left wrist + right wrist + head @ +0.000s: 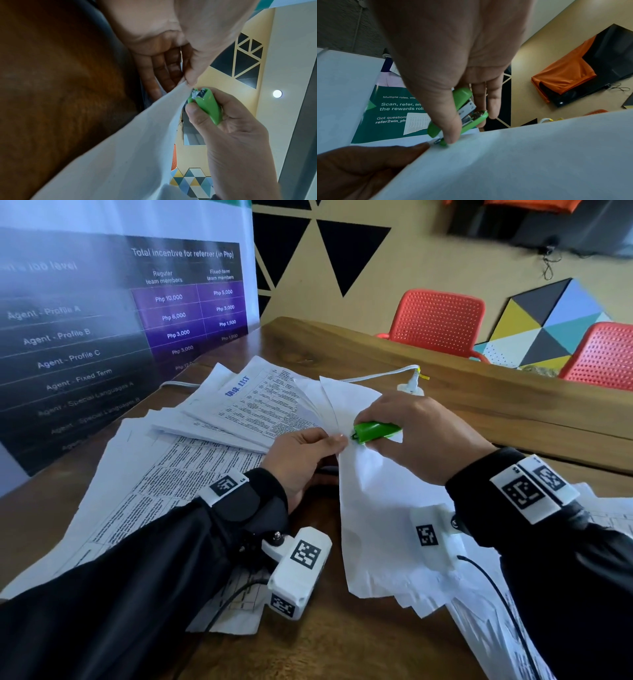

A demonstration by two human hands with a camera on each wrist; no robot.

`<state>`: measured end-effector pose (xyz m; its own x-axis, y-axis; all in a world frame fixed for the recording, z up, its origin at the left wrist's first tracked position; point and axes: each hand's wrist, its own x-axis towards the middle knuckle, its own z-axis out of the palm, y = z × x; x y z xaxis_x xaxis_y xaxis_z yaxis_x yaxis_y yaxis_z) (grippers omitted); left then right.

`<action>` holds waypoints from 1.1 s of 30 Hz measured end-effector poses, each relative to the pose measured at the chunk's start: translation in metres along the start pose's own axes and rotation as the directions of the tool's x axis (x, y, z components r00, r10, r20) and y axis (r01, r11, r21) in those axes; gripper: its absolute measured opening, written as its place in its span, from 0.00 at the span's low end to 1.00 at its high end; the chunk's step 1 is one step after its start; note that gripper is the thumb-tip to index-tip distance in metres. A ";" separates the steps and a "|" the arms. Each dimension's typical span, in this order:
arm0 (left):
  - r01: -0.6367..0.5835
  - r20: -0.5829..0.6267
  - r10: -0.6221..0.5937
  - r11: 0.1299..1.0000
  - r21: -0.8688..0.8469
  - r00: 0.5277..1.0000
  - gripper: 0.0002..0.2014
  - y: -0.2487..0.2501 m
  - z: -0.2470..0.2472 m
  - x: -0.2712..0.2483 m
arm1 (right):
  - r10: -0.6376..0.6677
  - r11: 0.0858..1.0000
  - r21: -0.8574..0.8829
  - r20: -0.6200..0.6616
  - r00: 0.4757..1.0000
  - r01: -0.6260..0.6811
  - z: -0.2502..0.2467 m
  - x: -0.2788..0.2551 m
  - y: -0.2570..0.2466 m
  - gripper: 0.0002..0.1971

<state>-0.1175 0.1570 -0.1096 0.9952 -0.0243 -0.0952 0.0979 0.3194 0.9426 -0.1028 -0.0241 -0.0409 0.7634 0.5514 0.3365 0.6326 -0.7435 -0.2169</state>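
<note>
A small green stapler (375, 431) sits in my right hand (407, 436), thumb and fingers curled round it. Its metal nose meets the corner of a lifted bundle of white sheets (373, 508). My left hand (308, 453) pinches that same corner between thumb and fingers, just left of the stapler. In the left wrist view the stapler (207, 105) touches the paper edge (137, 142) beside my left thumb tip. The right wrist view shows the stapler (462, 116) under my thumb, its tip at the sheet (522, 162).
Printed pages (164, 470) are fanned over the wooden table (342, 642), more stacked at the back (253, 402). A white cable and plug (407, 381) lie behind my hands. A banner (102, 330) stands left. Red chairs (435, 320) are beyond the table's far edge.
</note>
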 end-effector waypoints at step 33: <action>-0.030 -0.029 0.031 0.999 0.016 0.999 0.06 -0.001 0.002 -0.003 | 0.068 0.986 0.152 0.017 0.998 -0.070 0.003 -0.001 0.002 0.13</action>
<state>-0.1203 0.1548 -0.1096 0.9971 0.0129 -0.0754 0.0679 0.3047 0.9500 -0.1022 -0.0247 -0.0444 0.8069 0.5055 0.3056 0.5900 -0.7143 -0.3763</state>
